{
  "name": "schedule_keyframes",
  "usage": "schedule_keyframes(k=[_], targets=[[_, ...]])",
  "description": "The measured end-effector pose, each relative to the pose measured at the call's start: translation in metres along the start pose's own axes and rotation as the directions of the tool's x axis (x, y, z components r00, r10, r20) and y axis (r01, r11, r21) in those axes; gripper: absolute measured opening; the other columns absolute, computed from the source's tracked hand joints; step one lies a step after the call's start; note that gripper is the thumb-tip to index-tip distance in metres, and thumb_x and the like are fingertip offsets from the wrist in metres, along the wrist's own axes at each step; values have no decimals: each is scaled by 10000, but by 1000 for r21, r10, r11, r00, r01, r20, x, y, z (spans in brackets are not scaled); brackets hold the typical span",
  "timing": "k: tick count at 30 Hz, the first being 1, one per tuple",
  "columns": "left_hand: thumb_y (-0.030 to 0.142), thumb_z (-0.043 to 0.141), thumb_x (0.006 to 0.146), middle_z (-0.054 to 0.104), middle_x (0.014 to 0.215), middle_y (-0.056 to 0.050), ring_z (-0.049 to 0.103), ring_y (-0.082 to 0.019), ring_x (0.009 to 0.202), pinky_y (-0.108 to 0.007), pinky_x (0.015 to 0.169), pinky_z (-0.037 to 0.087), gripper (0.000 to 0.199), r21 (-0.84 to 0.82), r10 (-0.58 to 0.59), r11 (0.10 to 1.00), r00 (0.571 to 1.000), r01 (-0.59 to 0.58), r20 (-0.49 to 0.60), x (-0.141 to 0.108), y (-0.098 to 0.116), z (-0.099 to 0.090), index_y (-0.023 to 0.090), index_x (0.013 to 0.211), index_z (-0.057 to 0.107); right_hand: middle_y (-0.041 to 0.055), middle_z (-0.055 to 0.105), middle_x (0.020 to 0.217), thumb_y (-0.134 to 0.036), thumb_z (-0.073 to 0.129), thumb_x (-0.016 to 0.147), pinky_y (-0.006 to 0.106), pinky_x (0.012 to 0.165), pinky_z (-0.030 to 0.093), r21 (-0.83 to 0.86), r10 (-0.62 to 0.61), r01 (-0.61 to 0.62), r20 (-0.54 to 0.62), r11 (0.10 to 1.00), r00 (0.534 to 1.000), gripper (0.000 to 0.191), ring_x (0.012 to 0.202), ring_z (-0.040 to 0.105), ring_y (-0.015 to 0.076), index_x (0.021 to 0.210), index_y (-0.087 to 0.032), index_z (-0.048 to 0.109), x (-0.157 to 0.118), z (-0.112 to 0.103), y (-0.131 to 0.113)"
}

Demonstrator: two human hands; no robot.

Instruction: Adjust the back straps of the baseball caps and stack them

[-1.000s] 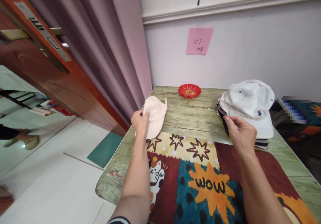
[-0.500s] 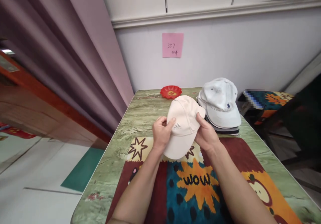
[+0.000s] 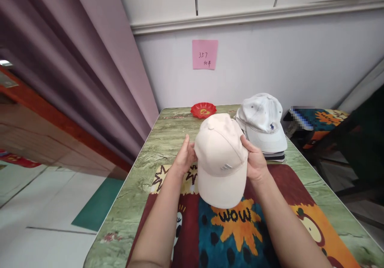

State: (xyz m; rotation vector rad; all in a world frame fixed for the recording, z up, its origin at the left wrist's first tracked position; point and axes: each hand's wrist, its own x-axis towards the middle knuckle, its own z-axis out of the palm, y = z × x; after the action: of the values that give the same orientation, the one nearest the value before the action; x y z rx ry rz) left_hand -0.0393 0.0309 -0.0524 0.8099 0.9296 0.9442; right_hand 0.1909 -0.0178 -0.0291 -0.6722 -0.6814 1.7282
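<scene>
Cap [image 3: 220, 152], head view: cream-coloured, mid-scene over the patterned mat [image 3: 189, 224], brim aimed near six o'clock, which turns its logo toward the person.
Left hand [image 3: 186, 154]: at the cap's nine o'clock, by its side edge, thumb lifted clear; whether its fingers grip cannot be told, though it probably steadies that side.
Right hand [image 3: 255, 159]: at three o'clock, grasping the edge, fingers seemingly beneath, likely to bear weight without crushing the crown.
White cap [image 3: 262, 120]: at two o'clock, topping a stack on the surface [image 3: 126, 200], brims layered, presumably for neatness.
Red dish [image 3: 203, 111]: at eleven o'clock, apart.
</scene>
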Motion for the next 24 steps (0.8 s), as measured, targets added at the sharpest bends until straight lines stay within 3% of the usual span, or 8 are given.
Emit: schedule_keyframes(k=[2, 5, 8, 13, 15, 20, 24], targets=[[712, 601, 845, 790, 945, -130, 731, -330, 1032, -422, 835, 589, 566, -93, 32, 995, 999, -29, 34, -1, 4, -1, 182, 977, 746, 78, 806, 1039, -467, 704, 826, 536, 1021, 552, 1, 0, 0, -49, 1000, 999, 346, 1186, 689, 345, 1066, -221, 742, 2, -1, 0], [429, 756, 793, 792, 964, -98, 728, -301, 1053, -406, 896, 585, 286, -163, 140, 975, 986, -154, -96, -6, 13, -1, 186, 941, 732, 42, 808, 1035, -302, 753, 764, 446, 1030, 559, -6, -118, 118, -133, 993, 984, 254, 1160, 703, 300, 1009, -235, 747, 6, -3, -2], [328, 797, 742, 784, 1005, -79, 720, -267, 1050, -371, 914, 570, 273, -135, 286, 942, 945, -308, -160, -16, 25, 2, 191, 967, 725, 10, 795, 1091, -230, 775, 744, 378, 1042, 540, -63, -267, 260, -176, 964, 947, 278, 1146, 700, 249, 1020, -253, 746, 6, -2, -4], [352, 844, 723, 760, 970, -31, 693, -175, 882, -261, 813, 536, 309, 36, 515, 857, 850, -515, -107, -30, 35, 10, 199, 968, 733, 22, 783, 1120, -253, 807, 726, 418, 1064, 492, -216, -420, 383, -164, 898, 892, 339, 1124, 689, 246, 1059, -246, 744, 8, -2, -3], [370, 851, 726, 749, 933, -24, 667, -146, 810, -228, 755, 518, 308, 88, 544, 839, 833, -537, -100, -32, 35, 11, 187, 940, 726, 32, 785, 1105, -255, 804, 711, 422, 1065, 478, -280, -445, 393, -158, 876, 881, 325, 1129, 682, 252, 1031, -233, 750, 9, -5, -3], [422, 837, 754, 721, 832, -11, 607, -109, 683, -198, 648, 478, 326, 75, 517, 856, 852, -512, -86, -33, 35, 13, 167, 920, 721, 30, 790, 1011, -233, 738, 710, 410, 999, 499, -337, -427, 357, -162, 871, 890, 255, 1059, 691, 262, 964, -235, 762, 8, -10, -6], [426, 861, 721, 723, 821, -20, 605, -118, 679, -205, 627, 469, 343, 136, 487, 869, 871, -475, -71, -41, 39, 15, 159, 912, 760, 24, 774, 953, -216, 693, 715, 367, 913, 513, -349, -401, 350, -82, 869, 913, 229, 964, 685, 242, 933, -242, 758, -2, -6, -17]])
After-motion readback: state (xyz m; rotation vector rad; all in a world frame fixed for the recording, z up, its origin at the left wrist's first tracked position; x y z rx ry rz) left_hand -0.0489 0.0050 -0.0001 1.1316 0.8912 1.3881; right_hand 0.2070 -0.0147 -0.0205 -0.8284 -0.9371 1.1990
